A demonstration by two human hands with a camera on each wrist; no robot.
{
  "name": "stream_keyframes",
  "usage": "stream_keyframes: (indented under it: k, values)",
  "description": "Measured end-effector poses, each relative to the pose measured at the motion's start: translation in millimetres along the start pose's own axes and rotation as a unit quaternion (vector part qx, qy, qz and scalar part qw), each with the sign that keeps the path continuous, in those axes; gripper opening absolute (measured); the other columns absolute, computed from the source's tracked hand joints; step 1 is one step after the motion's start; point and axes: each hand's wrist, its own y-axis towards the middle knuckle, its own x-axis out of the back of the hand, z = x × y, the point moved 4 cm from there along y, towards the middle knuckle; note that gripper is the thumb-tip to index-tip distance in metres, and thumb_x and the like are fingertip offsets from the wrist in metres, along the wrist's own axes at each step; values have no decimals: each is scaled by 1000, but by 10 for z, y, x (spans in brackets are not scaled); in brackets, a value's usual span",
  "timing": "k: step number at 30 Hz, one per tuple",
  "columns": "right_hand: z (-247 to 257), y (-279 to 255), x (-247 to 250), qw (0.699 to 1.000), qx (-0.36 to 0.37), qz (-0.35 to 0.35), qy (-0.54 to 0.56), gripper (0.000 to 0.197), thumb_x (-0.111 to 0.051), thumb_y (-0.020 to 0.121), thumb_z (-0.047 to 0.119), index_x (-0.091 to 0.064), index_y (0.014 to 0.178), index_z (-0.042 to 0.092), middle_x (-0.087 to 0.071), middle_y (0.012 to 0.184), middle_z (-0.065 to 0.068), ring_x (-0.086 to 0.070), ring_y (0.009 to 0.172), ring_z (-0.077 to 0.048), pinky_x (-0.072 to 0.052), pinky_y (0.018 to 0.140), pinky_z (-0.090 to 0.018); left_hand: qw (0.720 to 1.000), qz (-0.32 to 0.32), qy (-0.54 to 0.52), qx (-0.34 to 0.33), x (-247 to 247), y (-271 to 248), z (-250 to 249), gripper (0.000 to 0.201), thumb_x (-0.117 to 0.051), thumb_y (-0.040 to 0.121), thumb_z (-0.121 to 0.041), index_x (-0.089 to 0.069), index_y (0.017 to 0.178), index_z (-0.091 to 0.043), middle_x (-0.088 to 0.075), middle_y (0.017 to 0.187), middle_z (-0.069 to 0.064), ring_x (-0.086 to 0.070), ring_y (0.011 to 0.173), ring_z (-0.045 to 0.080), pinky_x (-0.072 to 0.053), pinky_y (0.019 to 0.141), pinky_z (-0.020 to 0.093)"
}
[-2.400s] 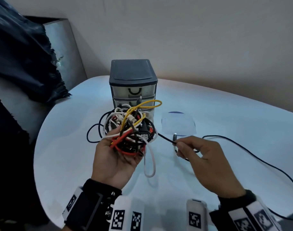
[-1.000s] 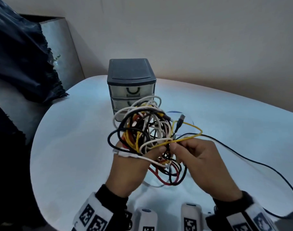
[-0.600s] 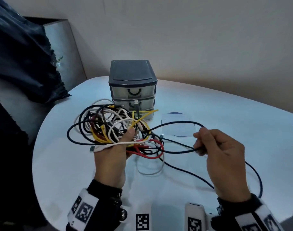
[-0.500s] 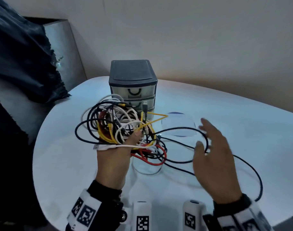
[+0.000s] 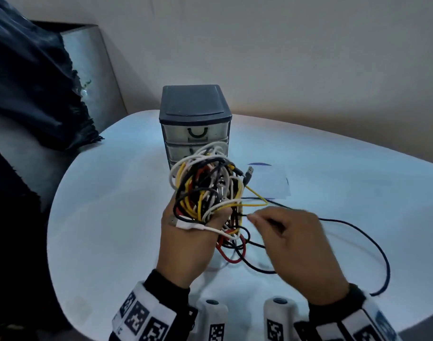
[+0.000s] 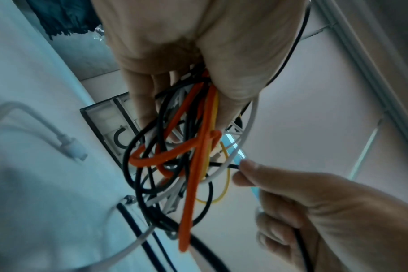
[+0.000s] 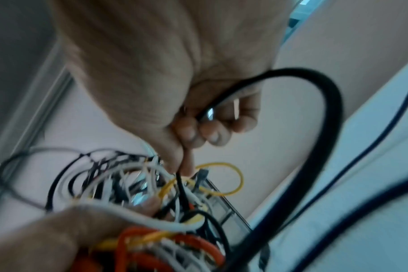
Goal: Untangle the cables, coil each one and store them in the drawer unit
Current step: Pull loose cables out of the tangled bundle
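My left hand (image 5: 188, 242) holds up a tangled bundle of cables (image 5: 208, 190), white, yellow, black and orange-red, in front of the drawer unit (image 5: 194, 119). Its fingers curl round the strands (image 6: 193, 147). My right hand (image 5: 296, 244) is beside the bundle on the right. Its thumb and forefinger pinch a black cable (image 7: 182, 184) where it leaves the tangle, and the same cable runs through the curled fingers (image 7: 212, 128). This black cable (image 5: 358, 230) trails in a long loop over the table to the right. A USB plug (image 5: 249, 173) sticks out at the bundle's upper right.
The round white table (image 5: 112, 217) carries the grey three-drawer unit at the back, all drawers closed. A white paper (image 5: 269, 183) lies right of it. A dark cloth (image 5: 33, 82) hangs over a grey seat at the left. A loose white plug (image 6: 72, 149) lies on the table.
My right hand, open half a second ago, has come in to the bundle and pinched the black cable. My left hand has raised and turned the tangle upright.
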Motion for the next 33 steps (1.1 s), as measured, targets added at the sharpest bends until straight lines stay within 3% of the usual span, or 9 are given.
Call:
stream_keyframes:
  k: [7, 9, 11, 15, 19, 24, 27, 30, 33]
  values:
    - [-568, -7, 715, 898, -215, -324, 208, 22, -63, 94, 24, -70, 78, 9, -59, 53, 3, -47, 46, -8, -40, 51, -16, 983, -137, -111, 45, 346, 188, 119, 41, -87, 68, -10, -74, 106, -14, -74, 109, 14, -69, 103, 39, -52, 89, 65]
    - [-620, -3, 657, 880, -264, -296, 262, 15, -63, 93, 18, -69, 81, 11, -60, 53, 7, -50, 49, -7, -44, 58, -20, 984, -152, -91, 27, 388, 193, 78, 41, -88, 69, -9, -73, 107, -14, -74, 110, 11, -70, 103, 34, -53, 90, 60]
    - [-496, 7, 574, 912, -235, -264, 208, 12, -61, 92, 10, -69, 98, 17, -71, 84, 3, -59, 73, -9, -45, 68, -17, 987, -147, -64, 1, 366, 174, 17, 38, -86, 72, -3, -72, 106, -12, -75, 108, 3, -71, 102, 23, -56, 91, 52]
    - [57, 6, 436, 970, -22, -240, -36, 24, -59, 92, 17, -67, 114, 18, -66, 114, 3, -57, 109, -18, -44, 98, -39, 995, -100, -25, -16, 271, 122, -47, 35, -83, 72, -2, -72, 98, -22, -76, 101, -10, -72, 98, 10, -55, 94, 40]
    - [211, -41, 106, 990, -31, -132, -49, 27, -65, 86, 38, -69, 106, 20, -69, 106, 6, -58, 101, -12, -46, 92, -37, 999, -24, 5, -31, 161, 70, -146, 32, -82, 73, -2, -72, 98, -18, -77, 97, -11, -72, 95, 8, -54, 87, 24]
    - [149, -31, -45, 984, -71, -108, -125, 43, -60, 87, 41, -60, 122, 17, -66, 113, 2, -60, 105, -25, -45, 84, -39, 1000, 22, 2, -22, 56, 23, -162, 36, -82, 76, -4, -70, 110, -7, -76, 103, 2, -72, 100, 20, -56, 91, 43]
    - [76, 7, 47, 979, -159, -90, -86, 57, -63, 88, 46, -44, 137, 26, -59, 99, 11, -55, 98, -15, -40, 76, -31, 999, 25, -18, -9, 41, 8, -154, 35, -81, 75, -1, -71, 107, -8, -77, 101, -1, -72, 98, 18, -56, 89, 36]
    - [-21, 43, 66, 976, -210, -12, -61, 34, -61, 87, 51, -59, 115, 32, -59, 78, 14, -57, 84, -11, -39, 69, -29, 999, 29, -43, 9, 35, -6, -120, 33, -80, 73, 4, -72, 103, -8, -78, 96, 0, -74, 94, 18, -57, 83, 30]
    - [-145, 76, 81, 976, -216, 11, 12, 22, -69, 85, 43, -69, 74, 24, -48, 46, 10, -45, 48, -7, -37, 55, -27, 999, 15, -50, 13, 58, 6, -107, 31, -82, 72, 2, -73, 99, -9, -77, 95, 4, -74, 93, 24, -58, 87, 46]
